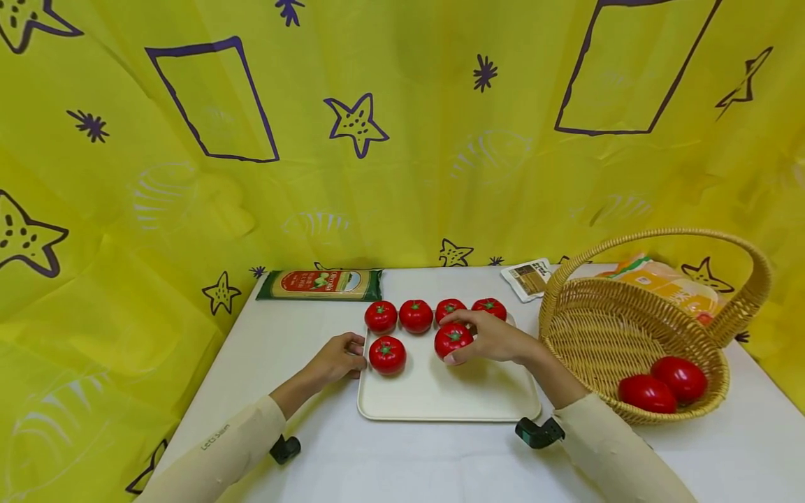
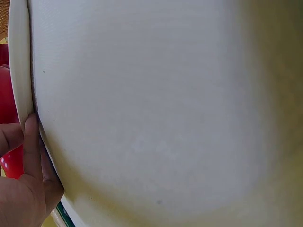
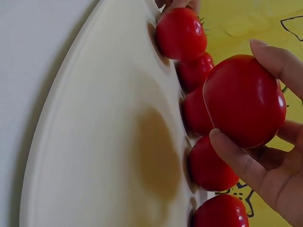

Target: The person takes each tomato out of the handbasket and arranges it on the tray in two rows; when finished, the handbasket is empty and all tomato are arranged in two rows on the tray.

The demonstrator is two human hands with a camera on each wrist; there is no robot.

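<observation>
Pale sleeves (image 1: 214, 447) nearest. Right hand (image 1: 493, 335): grip moderately spread, thumb and fingers curled round red tomato (image 1: 451, 340), held above tray (image 1: 440, 402). Left hand (image 1: 341, 358): fingers gripping tray's left edge. Tomato probably light, firm, glossy skin could slip; best held round widest sides, clear of green stem (image 1: 453, 336).

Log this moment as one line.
right hand: holds tomato over tray | left hand: holds tray edge | tray: five other tomatoes | basket: two red items
</observation>
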